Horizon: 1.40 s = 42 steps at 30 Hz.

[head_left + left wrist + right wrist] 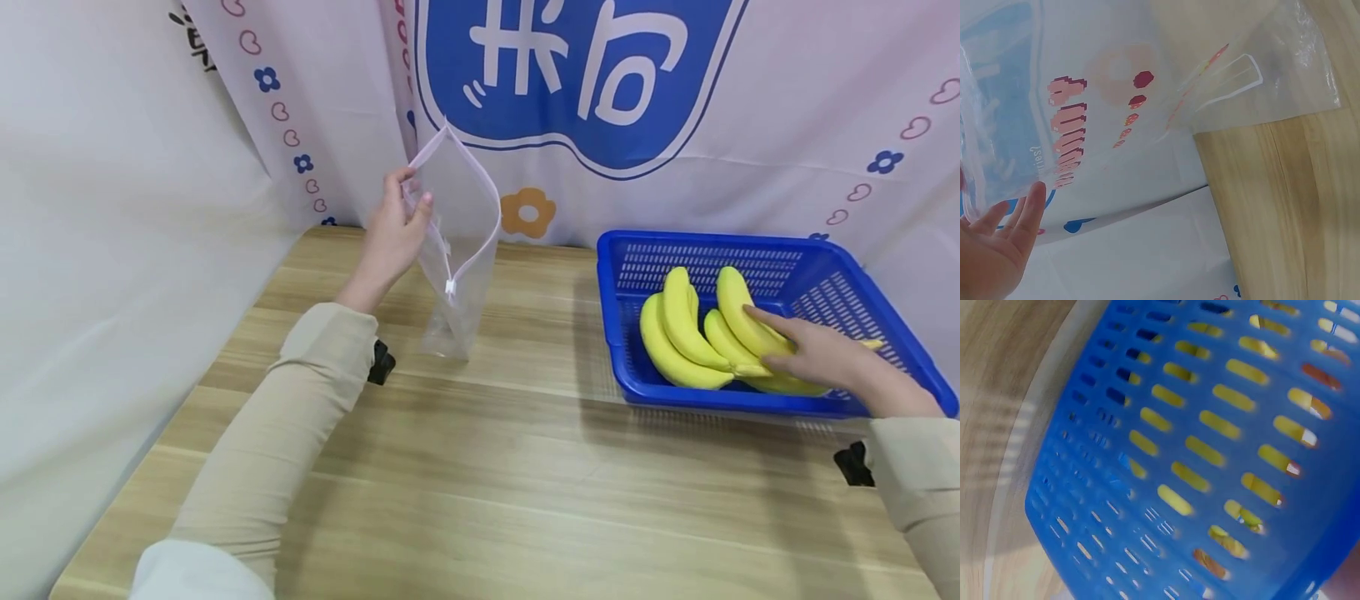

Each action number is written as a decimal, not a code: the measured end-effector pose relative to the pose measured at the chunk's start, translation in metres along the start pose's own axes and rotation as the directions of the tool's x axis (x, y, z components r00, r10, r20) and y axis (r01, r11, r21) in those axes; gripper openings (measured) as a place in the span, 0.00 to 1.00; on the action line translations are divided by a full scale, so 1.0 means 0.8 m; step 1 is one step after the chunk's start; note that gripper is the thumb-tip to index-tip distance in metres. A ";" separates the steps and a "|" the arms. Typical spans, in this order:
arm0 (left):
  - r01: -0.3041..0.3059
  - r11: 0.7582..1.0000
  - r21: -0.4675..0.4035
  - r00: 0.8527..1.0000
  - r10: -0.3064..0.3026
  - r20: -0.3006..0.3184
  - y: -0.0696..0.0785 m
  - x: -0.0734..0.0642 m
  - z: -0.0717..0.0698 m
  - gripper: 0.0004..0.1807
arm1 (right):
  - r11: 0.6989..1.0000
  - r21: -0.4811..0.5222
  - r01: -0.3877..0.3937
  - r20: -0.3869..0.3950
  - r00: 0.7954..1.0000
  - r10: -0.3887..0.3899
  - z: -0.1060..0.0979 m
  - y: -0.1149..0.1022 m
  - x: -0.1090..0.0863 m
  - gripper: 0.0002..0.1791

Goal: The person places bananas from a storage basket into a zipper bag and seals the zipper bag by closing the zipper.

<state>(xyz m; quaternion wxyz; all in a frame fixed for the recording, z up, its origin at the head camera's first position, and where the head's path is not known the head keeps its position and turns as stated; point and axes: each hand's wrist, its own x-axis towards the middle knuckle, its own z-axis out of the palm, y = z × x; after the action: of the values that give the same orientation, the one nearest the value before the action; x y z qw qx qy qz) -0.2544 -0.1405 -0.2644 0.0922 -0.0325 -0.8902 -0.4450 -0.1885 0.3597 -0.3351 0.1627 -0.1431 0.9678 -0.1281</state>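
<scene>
Bananas (690, 333), at least four visible, lie inside a basket at the right of the work area. Findings follow by size.

Table (525, 483): wood-grained; carries the basket.

Basket (750, 406): blue, perforated, wide-mouthed. The right wrist view shows little beyond its slotted wall, with yellow fruit behind.

Bag (468, 292): clear and pliable, left of the basket and well apart from it. It hangs roughly upright with the mouth parted; whether its base touches the table cannot be determined.

Hands: well apart. The left hand (393, 229) pinches the bag's rim at one side between thumb and fingers. The right hand (813, 350) lies over the right-hand bananas, thumb and forefinger to either side of the fruit; whether it grips cannot be told.

Slider (450, 287): white, at the near end of the parted mouth.

Assessment: the step in hand is judged to be securing the fruit with the bag held ready. Fingers should pass around the body near the joined stems, since a single-banana hold could strain the cluster. The lift should clear the basket's rim. The left hand should keep the mouth spread, as the limp far edge could fold inward.
</scene>
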 end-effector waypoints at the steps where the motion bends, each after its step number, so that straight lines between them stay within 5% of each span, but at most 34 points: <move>1: 0.003 1.000 -0.008 1.000 -0.003 0.001 0.000 0.000 0.000 0.29 | 1.000 0.017 0.006 0.012 1.000 -0.006 0.001 0.001 0.000 0.44; 12: 0.016 0.994 -0.105 1.000 -0.013 0.023 0.001 -0.001 0.002 0.28 | 0.997 0.065 0.049 -0.012 0.999 -0.049 0.015 0.016 0.001 0.71; 23: -0.024 0.987 -0.157 0.999 0.028 0.022 -0.002 -0.001 0.008 0.31 | 0.989 0.131 -0.072 -0.035 0.996 0.077 0.012 0.018 -0.003 0.67; 42: 0.054 0.983 -0.178 0.998 -0.051 0.021 -0.001 -0.003 0.013 0.27 | 0.977 0.160 -0.139 -0.157 0.974 0.164 -0.024 -0.003 0.000 0.63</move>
<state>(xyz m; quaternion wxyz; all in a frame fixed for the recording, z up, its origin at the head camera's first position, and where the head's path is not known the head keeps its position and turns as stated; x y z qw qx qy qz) -0.2534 -0.1332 -0.2717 0.0699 -0.0210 -0.8479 -0.5250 -0.1947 0.3608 -0.3170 0.0995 -0.0446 0.9740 -0.1984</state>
